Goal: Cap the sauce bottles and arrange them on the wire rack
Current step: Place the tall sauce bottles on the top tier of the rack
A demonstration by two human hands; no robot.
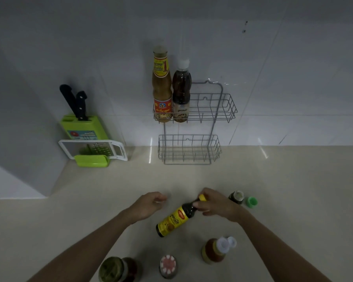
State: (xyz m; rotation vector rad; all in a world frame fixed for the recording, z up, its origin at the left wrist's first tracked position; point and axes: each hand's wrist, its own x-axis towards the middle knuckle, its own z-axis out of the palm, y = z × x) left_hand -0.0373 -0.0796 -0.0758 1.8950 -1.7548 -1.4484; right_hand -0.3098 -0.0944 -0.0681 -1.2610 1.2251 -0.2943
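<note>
Glossy beige counter [293, 180]; right hand [216, 204] grips dark glass bottle [177, 217].

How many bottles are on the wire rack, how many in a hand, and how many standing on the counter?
On the wire rack: 2
In the right hand: 1
Standing on the counter: 4
Total: 7

Beige countertop [293, 180], kinda cluttered.
Green knife block [84, 129], grater [94, 149], loose green cap [252, 202] and several bottles sat on it.
</note>
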